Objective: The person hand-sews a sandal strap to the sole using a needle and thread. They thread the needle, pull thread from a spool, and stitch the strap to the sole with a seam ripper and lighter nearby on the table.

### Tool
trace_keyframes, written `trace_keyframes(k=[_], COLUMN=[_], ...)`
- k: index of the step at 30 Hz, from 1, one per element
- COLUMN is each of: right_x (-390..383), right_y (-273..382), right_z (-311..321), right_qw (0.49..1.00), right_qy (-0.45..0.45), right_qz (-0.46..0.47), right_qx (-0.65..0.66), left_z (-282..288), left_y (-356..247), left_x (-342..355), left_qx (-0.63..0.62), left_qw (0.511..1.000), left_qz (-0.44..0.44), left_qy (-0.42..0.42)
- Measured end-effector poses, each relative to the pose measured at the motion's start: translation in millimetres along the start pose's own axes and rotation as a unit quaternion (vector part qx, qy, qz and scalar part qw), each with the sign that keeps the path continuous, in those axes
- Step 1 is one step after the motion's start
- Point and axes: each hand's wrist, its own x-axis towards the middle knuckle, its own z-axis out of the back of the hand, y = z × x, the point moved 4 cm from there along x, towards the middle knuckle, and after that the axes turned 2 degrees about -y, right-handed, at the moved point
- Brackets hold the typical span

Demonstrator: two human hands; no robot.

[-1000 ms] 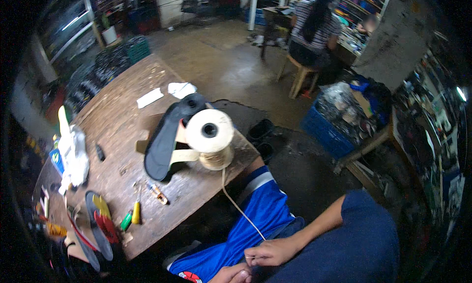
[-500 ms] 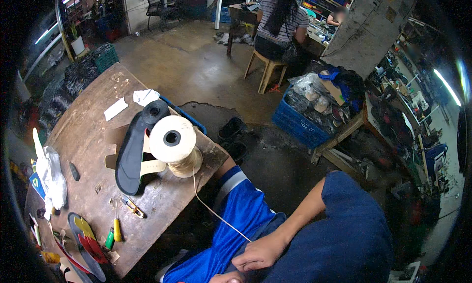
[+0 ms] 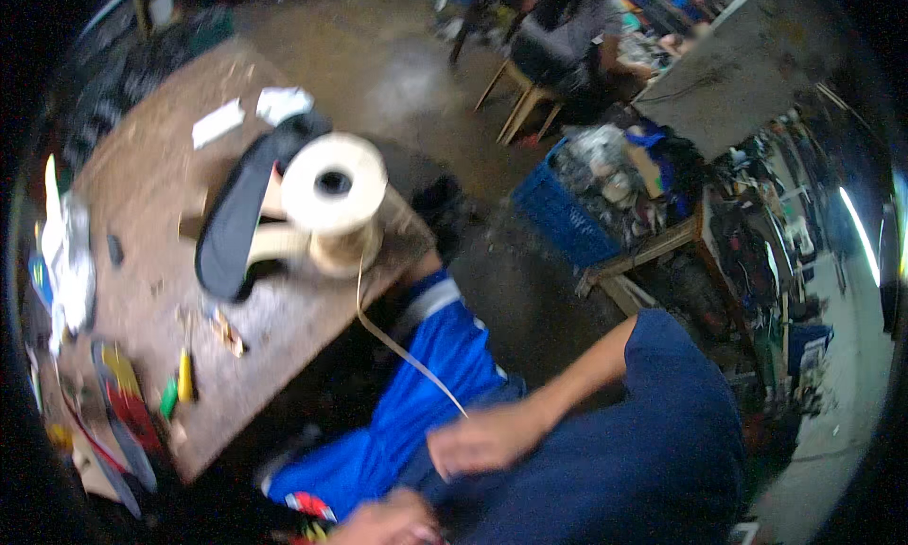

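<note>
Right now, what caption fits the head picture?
A hand pulls cream thread from a big spool on a wooden table.

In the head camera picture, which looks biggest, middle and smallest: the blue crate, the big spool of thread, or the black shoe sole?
1. Blue crate
2. Black shoe sole and spool: too alike to rank.

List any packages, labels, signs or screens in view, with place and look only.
White paper slips: far end of the wooden table, flat, rectangular.
Blue crate: on the floor right of the table, boxy, filled with blurred goods.
No screens or signs clear enough to tell.
</note>
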Motion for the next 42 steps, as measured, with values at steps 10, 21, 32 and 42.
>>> trace_keyframes(k=[10, 21, 32, 42], right_x=[58.3, 88.3, 88.3, 89.3], right_y=[-41.3, -56.4, -53.2, -56.5], right_z=[55.3, 32.5, 27.2, 33.2], right_qw=[0.908, 0.857, 0.925, 0.926], right_qy=[-0.278, -0.272, -0.230, -0.348], right_qz=[-0.052, -0.128, -0.194, -0.145], right_qx=[0.308, 0.419, 0.231, -0.007], left_z=[80.4, 21.2, 14.4, 11.3], left_y=[29.1, 76.5, 92.7, 99.6], left_x=[-20.4, 20.5, 11.1, 17.3], left_qx=[0.303, 0.220, 0.283, 0.250], left_qw=[0.703, 0.889, 0.889, 0.914], left_qz=[-0.121, 0.022, 0.080, 0.147], left_qy=[-0.632, -0.402, -0.351, -0.284])
